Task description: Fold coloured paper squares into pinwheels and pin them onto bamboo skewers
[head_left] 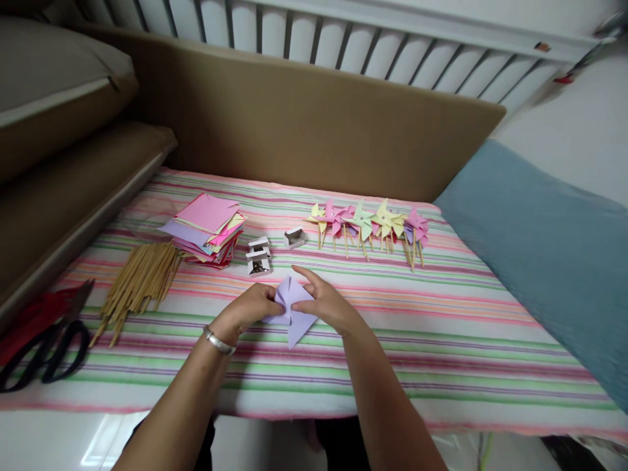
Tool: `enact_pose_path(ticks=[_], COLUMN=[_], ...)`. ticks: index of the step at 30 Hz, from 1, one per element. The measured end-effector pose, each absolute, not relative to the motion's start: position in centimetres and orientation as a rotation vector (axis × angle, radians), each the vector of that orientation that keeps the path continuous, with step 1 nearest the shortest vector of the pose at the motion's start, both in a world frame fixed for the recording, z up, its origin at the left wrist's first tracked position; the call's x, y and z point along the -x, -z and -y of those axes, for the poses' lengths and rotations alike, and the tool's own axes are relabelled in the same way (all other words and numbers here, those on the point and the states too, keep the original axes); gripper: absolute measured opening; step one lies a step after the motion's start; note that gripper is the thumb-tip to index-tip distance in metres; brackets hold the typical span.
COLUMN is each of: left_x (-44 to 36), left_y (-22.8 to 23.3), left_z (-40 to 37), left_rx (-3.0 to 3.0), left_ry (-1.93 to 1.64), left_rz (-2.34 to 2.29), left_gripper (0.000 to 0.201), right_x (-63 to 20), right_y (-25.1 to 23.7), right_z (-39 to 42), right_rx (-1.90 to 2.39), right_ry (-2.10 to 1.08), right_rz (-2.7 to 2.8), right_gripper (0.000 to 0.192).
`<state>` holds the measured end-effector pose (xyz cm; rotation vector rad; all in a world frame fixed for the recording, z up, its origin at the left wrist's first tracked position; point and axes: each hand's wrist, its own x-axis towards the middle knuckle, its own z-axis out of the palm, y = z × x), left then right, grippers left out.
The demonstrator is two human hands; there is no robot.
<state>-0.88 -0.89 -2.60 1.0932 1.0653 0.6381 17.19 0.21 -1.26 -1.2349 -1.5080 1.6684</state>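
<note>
A light purple paper square (303, 315), cut at its corners and partly folded toward the middle, is held between my two hands. My left hand (255, 305), with a silver bracelet at the wrist, pinches its left side. On the right side, my right hand (326, 302) grips the paper with the thumb on top near the centre. Just beyond my hands sit small white boxes (258, 263), one with small dark pieces inside. Another small open box (294, 238) stands a little to the right of them.
A stack of coloured paper squares (209, 219) lies at the left, beside a bundle of wooden sticks (142, 278). Black-handled scissors (49, 350) lie at the far left. Several finished paper pinwheels (363, 222) lie at the back. A brown panel (304, 124) borders the striped cloth (441, 353).
</note>
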Motion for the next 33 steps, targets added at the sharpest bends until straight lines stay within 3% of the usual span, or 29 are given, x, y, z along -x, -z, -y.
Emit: enact_pose_path(ticks=[9, 15, 21, 27, 30, 33], left_x=[0.7, 0.5, -1.9, -2.5, -2.2, -1.3], left_y=[2.5, 1.4, 2.8, 3.0, 2.9, 2.8], left_z=[0.7, 0.8, 1.2, 1.1, 0.9, 0.5], left_rx=[-1.084, -0.753, -0.597, -0.517, -0.498, -0.464], left_ry=[-0.638, -1.004, -1.123, -1.225, -1.243, -1.257], left_rz=[-1.036, -1.016, -0.893, -0.919, -0.978, -1.04], left_gripper=[0.008, 0.048, 0.023, 0.022, 0.021, 0.021], right_x=[-16.4, -16.3, -14.9, -13.6, -13.4, -13.8], right_y=[1.3, 1.9, 2.1, 2.2, 2.5, 2.5], right_z=[0.0, -0.7, -0.6, 0.0, 0.0, 0.0], right_rx=[1.335, 1.309, 1.156, 1.069, 1.065, 1.22], right_ry=[-1.538, -1.483, -1.358, -1.423, -1.453, -1.354], right_rz=[1.652, 1.216, 0.887, 0.838, 0.857, 0.963], right_gripper=[0.075, 0.057, 0.04, 0.039, 0.043, 0.059])
